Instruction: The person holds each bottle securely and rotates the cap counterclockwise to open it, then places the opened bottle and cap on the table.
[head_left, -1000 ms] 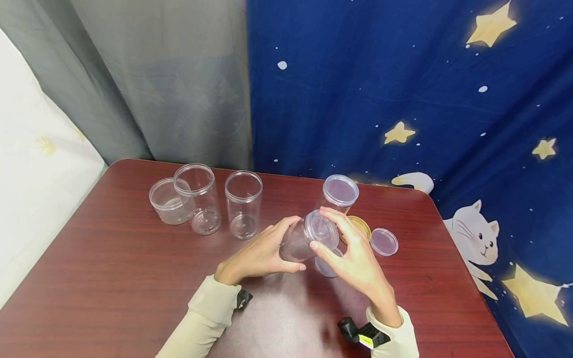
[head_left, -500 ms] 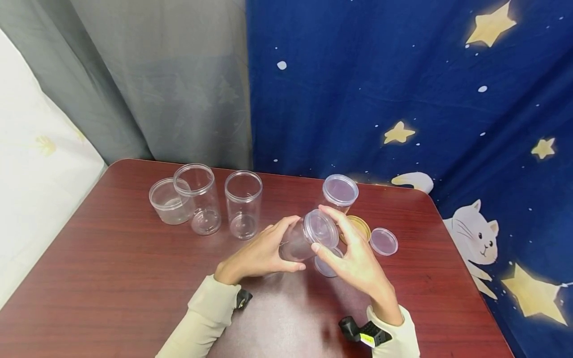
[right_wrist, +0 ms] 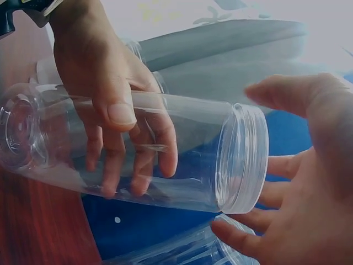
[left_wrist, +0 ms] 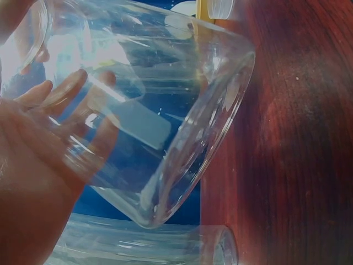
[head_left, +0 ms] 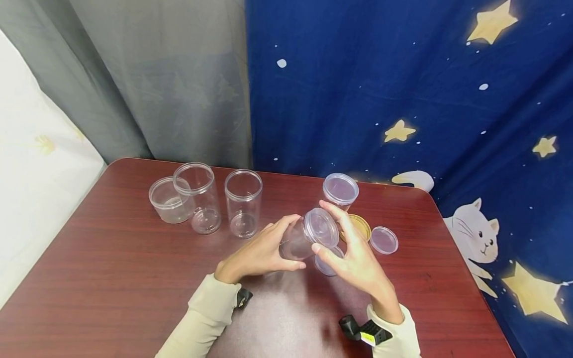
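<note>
A clear plastic jar (head_left: 295, 242) is held tilted above the table, its screw lid (head_left: 323, 227) on the upper right end. My left hand (head_left: 264, 251) grips the jar's body, thumb on the near side; in the left wrist view its fingers (left_wrist: 102, 113) show through the plastic. Around the lid my right hand (head_left: 358, 258) is spread, index finger past the far rim and thumb by the near rim. From the right wrist view, the thumb (right_wrist: 281, 93) stands slightly off the lid, with fingertips close behind its lower edge.
Two tall lidless jars (head_left: 243, 204) (head_left: 207, 199) and a short tub (head_left: 167, 211) stand at the left back. Behind the right hand is a lidded jar (head_left: 340, 190). A gold lid (head_left: 359, 227) and clear lids (head_left: 384, 240) (head_left: 326, 267) lie on the red-brown table (head_left: 112, 278).
My right index finger has lifted slightly away from the lid's far rim, and the thumb has shifted a little. The left hand and jar have stayed in place.
</note>
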`<state>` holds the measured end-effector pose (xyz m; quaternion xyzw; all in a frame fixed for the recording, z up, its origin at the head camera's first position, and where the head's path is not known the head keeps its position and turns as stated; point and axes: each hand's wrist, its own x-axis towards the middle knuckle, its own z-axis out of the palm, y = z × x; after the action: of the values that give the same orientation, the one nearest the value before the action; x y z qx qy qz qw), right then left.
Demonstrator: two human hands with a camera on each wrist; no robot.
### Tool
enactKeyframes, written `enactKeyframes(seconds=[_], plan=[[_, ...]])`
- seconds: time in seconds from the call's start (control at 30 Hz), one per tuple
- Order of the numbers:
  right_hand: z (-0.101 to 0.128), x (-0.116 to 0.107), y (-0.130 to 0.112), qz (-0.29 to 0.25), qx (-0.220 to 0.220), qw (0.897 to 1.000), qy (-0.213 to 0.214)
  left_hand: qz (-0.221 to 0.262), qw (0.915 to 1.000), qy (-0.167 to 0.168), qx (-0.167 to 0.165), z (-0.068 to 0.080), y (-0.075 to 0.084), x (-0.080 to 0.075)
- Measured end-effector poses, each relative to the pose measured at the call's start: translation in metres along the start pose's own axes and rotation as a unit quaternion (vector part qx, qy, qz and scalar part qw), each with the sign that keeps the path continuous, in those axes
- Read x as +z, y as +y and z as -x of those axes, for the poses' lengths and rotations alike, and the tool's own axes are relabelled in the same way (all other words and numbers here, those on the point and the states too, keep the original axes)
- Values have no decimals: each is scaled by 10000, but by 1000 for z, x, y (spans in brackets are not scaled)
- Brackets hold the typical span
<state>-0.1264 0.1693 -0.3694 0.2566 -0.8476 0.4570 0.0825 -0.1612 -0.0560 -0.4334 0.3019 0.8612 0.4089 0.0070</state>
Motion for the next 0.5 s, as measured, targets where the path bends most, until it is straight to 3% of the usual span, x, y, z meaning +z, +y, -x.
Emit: enactKeyframes(seconds=[0.27,0.5], plan=[[0,4,-1,949,414,9901,945,-60,10000,3,71,0,1,0],[-1,8,-2,1218,430,9880,848,-125,9999,-15,69,-1,0,0]])
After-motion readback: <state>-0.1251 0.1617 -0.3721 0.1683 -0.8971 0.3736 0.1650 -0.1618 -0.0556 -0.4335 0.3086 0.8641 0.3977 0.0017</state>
